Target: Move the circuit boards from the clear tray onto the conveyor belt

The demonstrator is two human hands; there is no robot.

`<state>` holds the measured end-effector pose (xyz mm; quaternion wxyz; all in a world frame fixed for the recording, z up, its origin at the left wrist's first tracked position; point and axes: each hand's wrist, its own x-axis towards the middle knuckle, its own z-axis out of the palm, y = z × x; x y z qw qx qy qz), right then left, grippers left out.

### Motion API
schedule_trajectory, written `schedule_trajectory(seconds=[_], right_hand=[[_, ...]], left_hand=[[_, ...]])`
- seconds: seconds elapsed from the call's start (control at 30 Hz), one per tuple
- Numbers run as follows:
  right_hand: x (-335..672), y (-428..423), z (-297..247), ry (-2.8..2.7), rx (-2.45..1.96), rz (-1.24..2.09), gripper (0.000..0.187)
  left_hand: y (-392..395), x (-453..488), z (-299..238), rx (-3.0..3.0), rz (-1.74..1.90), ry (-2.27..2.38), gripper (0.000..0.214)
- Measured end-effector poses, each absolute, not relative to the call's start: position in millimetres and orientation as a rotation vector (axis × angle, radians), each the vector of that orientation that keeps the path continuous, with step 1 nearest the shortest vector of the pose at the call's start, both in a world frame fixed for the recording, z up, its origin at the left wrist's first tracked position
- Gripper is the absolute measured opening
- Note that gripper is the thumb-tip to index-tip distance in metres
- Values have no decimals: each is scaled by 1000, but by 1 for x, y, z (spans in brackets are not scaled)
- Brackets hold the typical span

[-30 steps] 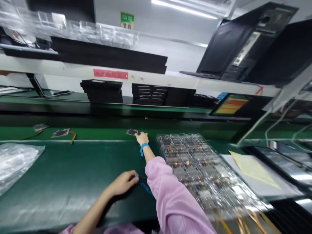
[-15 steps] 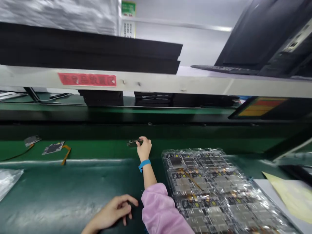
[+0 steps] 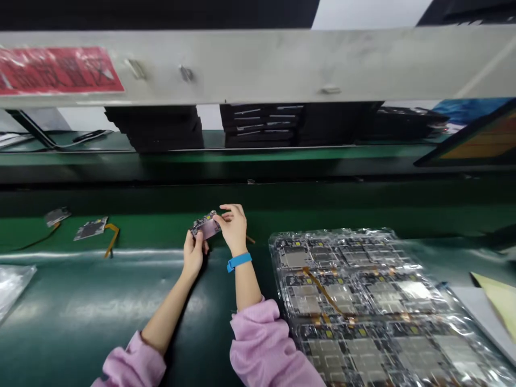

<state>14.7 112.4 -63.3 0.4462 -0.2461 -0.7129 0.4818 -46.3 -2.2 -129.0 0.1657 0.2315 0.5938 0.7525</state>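
A small circuit board (image 3: 208, 228) is held up over the green bench, tilted, with a flat greyish face towards me. My left hand (image 3: 194, 252) pinches its lower left edge between thumb and fingers. At the board's right end, the thumb and fingers of my right hand (image 3: 233, 224) close on it; a blue band circles that wrist. A bit of orange flex cable (image 3: 250, 239) shows just right of my right hand. On my right lies a clear plastic tray (image 3: 282, 301) with several similar boards in its pockets.
Two loose boards, one (image 3: 91, 228) with an orange flex cable and another (image 3: 57, 216) with a dark lead, lie at the left. A clear plastic bag (image 3: 14, 285) is nearer. A white shelf edge (image 3: 258, 64) crosses above, with black stacks (image 3: 157, 126) behind. Yellow paper (image 3: 497, 301) lies far right.
My left hand has come up from the near bench and taken hold of the board. The board has turned, showing its flat face. My view has moved closer and lower.
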Motion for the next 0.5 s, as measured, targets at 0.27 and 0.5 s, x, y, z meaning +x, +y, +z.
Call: schedule_trajectory(seconds=[0.27, 0.5], right_hand=[[16, 95, -55, -2005, -909, 716, 20], [37, 76, -43, -1998, -860, 1139, 13]], left_hand=[[-12, -45, -127, 681, 2172, 1606, 40], [-16, -39, -125, 739, 2102, 1463, 46]])
